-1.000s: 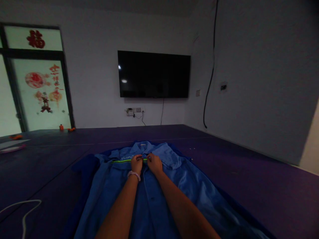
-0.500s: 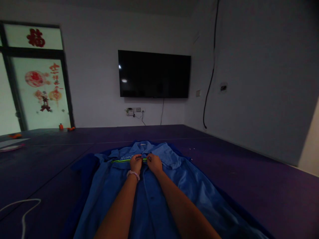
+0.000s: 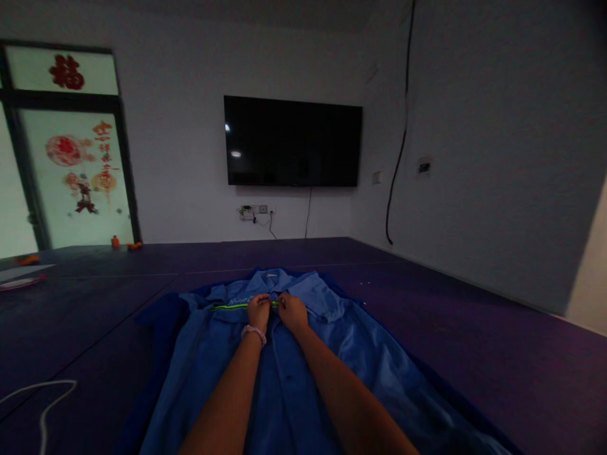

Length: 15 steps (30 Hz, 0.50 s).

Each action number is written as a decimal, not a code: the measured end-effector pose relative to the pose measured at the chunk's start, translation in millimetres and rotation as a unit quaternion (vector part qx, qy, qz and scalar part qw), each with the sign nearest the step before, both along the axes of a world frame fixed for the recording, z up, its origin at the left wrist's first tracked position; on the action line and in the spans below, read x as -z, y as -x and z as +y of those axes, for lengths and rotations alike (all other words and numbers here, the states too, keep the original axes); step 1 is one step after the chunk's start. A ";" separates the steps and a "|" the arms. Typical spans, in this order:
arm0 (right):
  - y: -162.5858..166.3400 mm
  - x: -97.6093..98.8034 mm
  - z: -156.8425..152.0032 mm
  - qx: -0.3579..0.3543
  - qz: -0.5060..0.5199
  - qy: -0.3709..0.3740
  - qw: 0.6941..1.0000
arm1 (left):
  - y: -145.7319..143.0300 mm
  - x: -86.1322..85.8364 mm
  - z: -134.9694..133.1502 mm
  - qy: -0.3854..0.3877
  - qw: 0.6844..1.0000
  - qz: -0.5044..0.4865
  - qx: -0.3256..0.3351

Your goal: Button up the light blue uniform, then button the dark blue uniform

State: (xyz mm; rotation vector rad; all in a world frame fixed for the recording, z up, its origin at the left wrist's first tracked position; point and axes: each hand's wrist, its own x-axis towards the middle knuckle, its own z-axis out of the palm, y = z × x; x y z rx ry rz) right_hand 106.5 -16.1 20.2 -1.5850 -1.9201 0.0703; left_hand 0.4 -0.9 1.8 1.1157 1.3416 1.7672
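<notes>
A blue work shirt point(image 3: 327, 291) lies face up, its collar pointing away from me, with lettering and a bright green stripe point(image 3: 230, 307) across the chest. Darker blue cloth point(image 3: 164, 316) shows from beneath it. Both hands pinch the front opening just below the collar, at the height of the stripe. My left hand point(image 3: 258, 307), with a pale scrunchie point(image 3: 254, 331) on the wrist, is closed on the left edge. Close beside it, my right hand point(image 3: 291, 309) is closed on the other edge. The cloth between the fingertips is mostly hidden.
The shirt rests on a wide dark purple surface point(image 3: 474, 335). A white cable point(image 3: 45, 411) curls at the lower left. Orange objects point(image 3: 134, 246) and a white plate-like item point(image 3: 21, 283) lie farther left. A television point(image 3: 294, 142) hangs on the far wall.
My right hand has shifted very slightly left, nearer my left hand, covering a little more of the green stripe. Otherwise the shirt and my left hand look the same.
</notes>
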 end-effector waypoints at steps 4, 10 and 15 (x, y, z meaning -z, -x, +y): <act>0.3 0.2 0.1 0.004 0.001 -0.003 1.000 | -0.2 1.3 3.0 -0.006 1.000 -0.010 -0.002; 0.3 0.6 -0.3 -0.017 0.004 -0.002 1.000 | -0.6 4.3 6.1 -0.018 0.999 -0.032 0.011; -0.7 2.5 0.2 -0.029 0.011 -0.001 1.000 | 0.8 3.6 3.8 -0.025 0.998 -0.051 0.027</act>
